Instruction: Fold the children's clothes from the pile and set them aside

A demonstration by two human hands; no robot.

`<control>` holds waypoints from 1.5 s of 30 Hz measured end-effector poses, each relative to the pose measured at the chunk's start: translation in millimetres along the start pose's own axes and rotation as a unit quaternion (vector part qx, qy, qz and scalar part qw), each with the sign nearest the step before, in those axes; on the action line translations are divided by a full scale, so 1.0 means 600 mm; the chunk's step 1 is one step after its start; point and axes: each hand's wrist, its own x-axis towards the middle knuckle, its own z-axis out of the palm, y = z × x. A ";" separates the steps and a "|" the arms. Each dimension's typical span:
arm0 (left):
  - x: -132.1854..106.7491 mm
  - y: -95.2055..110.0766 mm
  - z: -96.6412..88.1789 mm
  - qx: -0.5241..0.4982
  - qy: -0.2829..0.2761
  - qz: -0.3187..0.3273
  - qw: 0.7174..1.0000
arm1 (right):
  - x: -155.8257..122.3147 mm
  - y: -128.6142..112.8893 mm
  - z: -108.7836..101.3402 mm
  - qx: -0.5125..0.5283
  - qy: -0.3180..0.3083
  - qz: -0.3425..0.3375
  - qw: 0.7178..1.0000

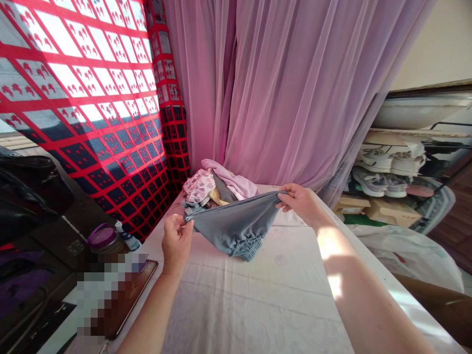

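Observation:
I hold a blue-grey garment (236, 226) with an elastic cuff stretched out in the air above a table covered by a white sheet (265, 300). My left hand (176, 242) pinches its left edge. My right hand (299, 200) pinches its right edge, a little higher. The cuffed end hangs down between them. Behind the garment lies a heap of clothes (217, 187): a pink patterned piece, a lilac one, a dark grey one.
A red and dark checked cloth (96, 113) hangs at the left, a pink curtain (295, 88) behind the table. A purple-lidded jar (102, 238) and small bottle (126, 237) stand at the left. A shelf with shoes (391, 169) and boxes is at the right.

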 end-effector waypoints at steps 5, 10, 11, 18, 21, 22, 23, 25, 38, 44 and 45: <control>-0.002 0.011 -0.012 0.131 0.005 0.131 0.983 | -0.017 0.007 -0.024 0.005 -0.009 0.003 1.000; -0.003 0.030 -0.016 0.138 -0.070 0.131 0.979 | -0.034 -0.007 -0.030 0.015 0.005 -0.003 1.000; -0.004 0.034 -0.017 0.140 -0.093 0.120 0.979 | -0.038 -0.011 -0.029 0.019 0.012 -0.007 1.000; -0.012 0.047 -0.023 0.123 -0.223 0.030 0.967 | -0.054 -0.030 -0.029 0.018 0.038 -0.026 0.999; -0.022 0.043 -0.024 0.120 -0.261 0.005 0.958 | -0.055 -0.031 -0.030 0.013 0.045 -0.031 0.998; -0.028 0.039 -0.023 0.122 -0.268 0.000 0.956 | -0.055 -0.030 -0.029 0.016 0.045 -0.031 0.998; -0.036 0.032 -0.020 0.124 -0.275 -0.005 0.953 | -0.055 -0.029 -0.026 0.020 0.044 -0.031 0.998; -0.057 0.015 -0.011 0.128 -0.289 -0.013 0.949 | -0.055 -0.025 -0.016 0.029 0.034 -0.028 0.999; -0.175 -0.039 0.021 0.170 -0.314 -0.091 0.930 | -0.052 0.011 0.023 0.005 0.026 0.008 1.000; -0.187 -0.038 0.023 0.182 -0.311 -0.124 0.925 | -0.050 0.018 0.025 -0.002 0.035 0.011 0.999; -0.188 -0.037 0.024 0.184 -0.309 -0.127 0.924 | -0.051 0.018 0.026 -0.003 0.037 0.010 0.999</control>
